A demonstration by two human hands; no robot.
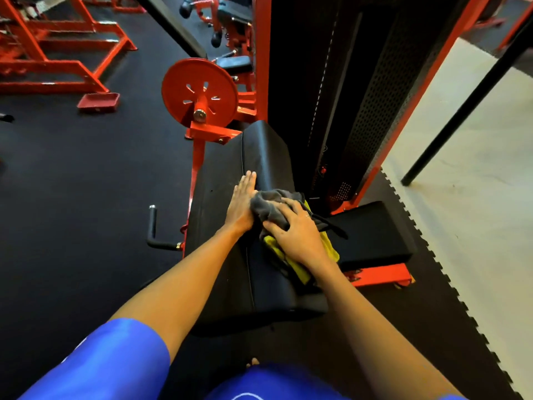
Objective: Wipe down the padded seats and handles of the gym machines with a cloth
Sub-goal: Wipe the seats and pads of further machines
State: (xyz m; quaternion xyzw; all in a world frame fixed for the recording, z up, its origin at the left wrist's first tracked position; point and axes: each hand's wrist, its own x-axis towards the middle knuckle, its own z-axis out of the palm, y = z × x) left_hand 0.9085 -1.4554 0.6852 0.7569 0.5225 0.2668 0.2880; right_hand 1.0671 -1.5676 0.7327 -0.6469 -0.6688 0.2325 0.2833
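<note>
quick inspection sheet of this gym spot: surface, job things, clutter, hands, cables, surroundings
surface: black padded seat on a red frame, with black rubber floor around it
job's things: grey and yellow cloth bunched on the seat; black handle left of the seat
clutter: nothing seen
grippers: left hand flat on the seat, fingers straight; right hand presses on the cloth
cables: thin dark strap beside the cloth, cannot tell what it is
surroundings: red disc, perforated weight stack guard, second black pad, other red machines, pale floor to the right
</note>
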